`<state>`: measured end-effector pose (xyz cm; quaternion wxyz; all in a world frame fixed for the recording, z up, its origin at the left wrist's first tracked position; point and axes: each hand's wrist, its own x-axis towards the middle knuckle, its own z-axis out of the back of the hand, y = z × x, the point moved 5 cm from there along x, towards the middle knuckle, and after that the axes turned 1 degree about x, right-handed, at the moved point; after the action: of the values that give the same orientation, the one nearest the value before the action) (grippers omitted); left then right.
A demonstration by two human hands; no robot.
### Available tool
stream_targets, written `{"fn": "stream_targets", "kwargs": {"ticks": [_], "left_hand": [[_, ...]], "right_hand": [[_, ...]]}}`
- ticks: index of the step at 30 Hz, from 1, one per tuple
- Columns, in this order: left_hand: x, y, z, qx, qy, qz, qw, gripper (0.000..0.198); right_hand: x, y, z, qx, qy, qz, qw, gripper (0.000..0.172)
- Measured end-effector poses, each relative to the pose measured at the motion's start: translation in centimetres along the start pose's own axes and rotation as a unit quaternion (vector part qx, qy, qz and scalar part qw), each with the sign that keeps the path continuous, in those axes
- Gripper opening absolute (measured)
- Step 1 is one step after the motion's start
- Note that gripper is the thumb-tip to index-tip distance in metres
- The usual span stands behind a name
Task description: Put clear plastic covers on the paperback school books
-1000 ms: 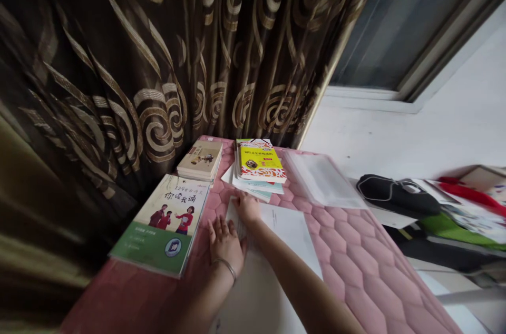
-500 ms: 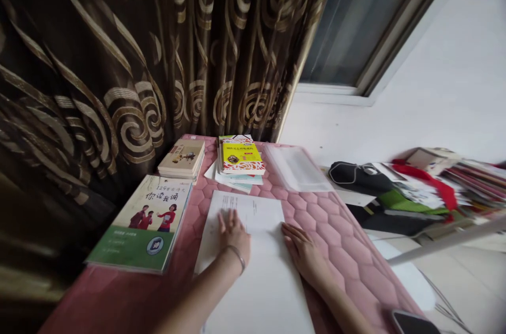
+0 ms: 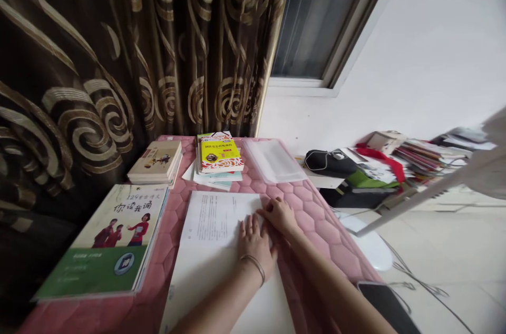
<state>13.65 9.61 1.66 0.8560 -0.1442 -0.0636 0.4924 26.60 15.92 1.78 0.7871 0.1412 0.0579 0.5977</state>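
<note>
White printed paper (image 3: 207,260): flat on pink quilted-topped table (image 3: 340,242)
Left hand (image 3: 256,249): wide grip, fingers spread on paper's right side
Right hand (image 3: 279,215): grip curled beside upper right edge; cannot tell whether it pinches
Paper risk: creasing, if right pulls while left presses

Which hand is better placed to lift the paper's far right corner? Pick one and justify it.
Right, I'd judge: the right hand is by that corner of the paper, while the left hand rests on it, nearer the wearer.

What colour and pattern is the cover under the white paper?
The cover is pink, with a pattern of hexagons; it shows best in the head view.
</note>
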Motion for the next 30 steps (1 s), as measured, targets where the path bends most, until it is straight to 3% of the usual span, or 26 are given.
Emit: {"fn": "stream_targets", "kwargs": {"ticks": [6, 10, 17, 23, 30], "left_hand": [[0.1, -0.1, -0.3, -0.006, 0.01, 0.0, 1.0, 0.064], [0.0, -0.3, 0.1, -0.009, 0.014, 0.005, 1.0, 0.063], [-0.1, -0.1, 0.0, -0.013, 0.006, 0.003, 1.0, 0.066], [0.0, 0.0, -0.4, -0.003, -0.002, 0.001, 1.0, 0.066], [-0.2, -0.3, 0.1, -0.015, 0.017, 0.002, 1.0, 0.066]], "right_hand": [[4.1, 0.3, 0.1, 0.0, -0.007, -0.036, 0.999, 0.036], [5.3, 0.5, 0.1, 0.001, -0.004, -0.057, 0.998, 0.044], [2.9, -0.3, -0.1, 0.018, -0.002, -0.011, 1.0, 0.028], [0.0, -1.0, -0.5, 0.021, 0.022, 0.034, 0.999, 0.028], [3.8, -0.1, -0.5, 0.006, 0.007, -0.03, 0.999, 0.028]]}}
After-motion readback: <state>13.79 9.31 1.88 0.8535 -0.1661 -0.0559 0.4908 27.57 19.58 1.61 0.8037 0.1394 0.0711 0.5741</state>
